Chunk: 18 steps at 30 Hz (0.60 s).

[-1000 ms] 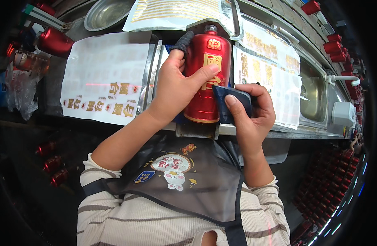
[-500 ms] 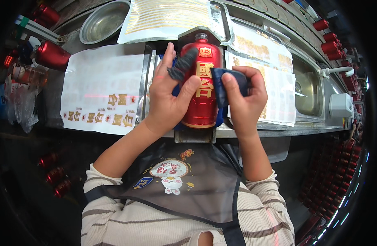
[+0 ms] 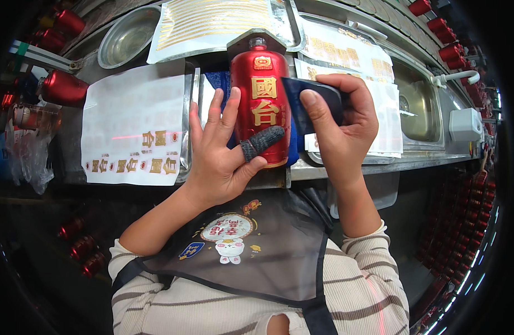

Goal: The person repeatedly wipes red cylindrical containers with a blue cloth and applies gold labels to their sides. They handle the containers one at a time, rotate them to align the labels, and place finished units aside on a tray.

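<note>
A glossy red bottle [image 3: 247,114] with raised gold characters lies on its back in a metal holder, its neck pointing away from me. Blue cloth [image 3: 219,81] shows beneath it. My left hand [image 3: 218,153] has its fingers spread at the bottle's lower left side; a dark knit finger cot [image 3: 262,143] covers the index finger, which lies across the lower part of the bottle. Between thumb and fingers, my right hand [image 3: 346,120] grips a flat dark blue scraper [image 3: 304,103], its edge close to the bottle's right side.
Left of the bottle is a white sheet [image 3: 134,106] with gold character stickers. More sticker sheets [image 3: 374,120] lie at right, before a sink [image 3: 416,106] with a white faucet [image 3: 461,77]. A metal bowl [image 3: 128,36] and a gold-striped sheet [image 3: 212,28] sit behind. Another red bottle [image 3: 64,88] stands far left.
My left hand has moved down the bottle toward me, uncovering the upper gold character, and its fingers have spread. My right hand still holds the scraper and has shifted slightly right of the bottle.
</note>
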{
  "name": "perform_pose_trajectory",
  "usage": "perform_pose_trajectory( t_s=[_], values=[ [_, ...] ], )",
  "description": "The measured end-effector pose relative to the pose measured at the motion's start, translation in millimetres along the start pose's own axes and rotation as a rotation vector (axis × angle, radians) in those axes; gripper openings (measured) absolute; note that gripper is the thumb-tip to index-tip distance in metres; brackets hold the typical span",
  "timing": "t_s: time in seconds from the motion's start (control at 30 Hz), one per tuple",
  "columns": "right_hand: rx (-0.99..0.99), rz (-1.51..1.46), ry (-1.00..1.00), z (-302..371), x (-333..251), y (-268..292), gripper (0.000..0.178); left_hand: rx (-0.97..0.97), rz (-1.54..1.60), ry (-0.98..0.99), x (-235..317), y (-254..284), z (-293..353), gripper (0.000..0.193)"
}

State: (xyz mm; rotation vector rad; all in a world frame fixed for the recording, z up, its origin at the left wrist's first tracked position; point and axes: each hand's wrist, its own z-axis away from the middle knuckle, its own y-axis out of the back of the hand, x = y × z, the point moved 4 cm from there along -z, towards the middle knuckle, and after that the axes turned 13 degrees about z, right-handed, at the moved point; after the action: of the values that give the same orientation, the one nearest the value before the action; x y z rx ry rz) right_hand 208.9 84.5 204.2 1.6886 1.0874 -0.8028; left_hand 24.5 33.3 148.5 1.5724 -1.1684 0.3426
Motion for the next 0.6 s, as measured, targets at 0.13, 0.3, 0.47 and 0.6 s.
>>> perform_pose_trajectory(
  t_s=[0.13,0.3,0.47,0.6],
  values=[
    [-0.103,0.212,0.179,8.6,-12.5,-25.6,0.018,0.142,0.317,-0.030,-6.0,7.9,17.2,0.033],
    [0.126,0.261,-0.188,14.5,51.4,9.0,0.016,0.435,0.675,0.264,-24.9,5.5,15.8,0.037],
    [0.030,0.122,-0.140,27.7,24.8,-6.9,0.020,0.426,1.052,0.428,-20.0,-10.6,-17.9,0.058],
    [0.055,-0.075,-0.289,24.6,37.6,4.9,0.018,0.363,0.965,0.440,-19.9,-12.3,-23.1,0.063]
  ],
)
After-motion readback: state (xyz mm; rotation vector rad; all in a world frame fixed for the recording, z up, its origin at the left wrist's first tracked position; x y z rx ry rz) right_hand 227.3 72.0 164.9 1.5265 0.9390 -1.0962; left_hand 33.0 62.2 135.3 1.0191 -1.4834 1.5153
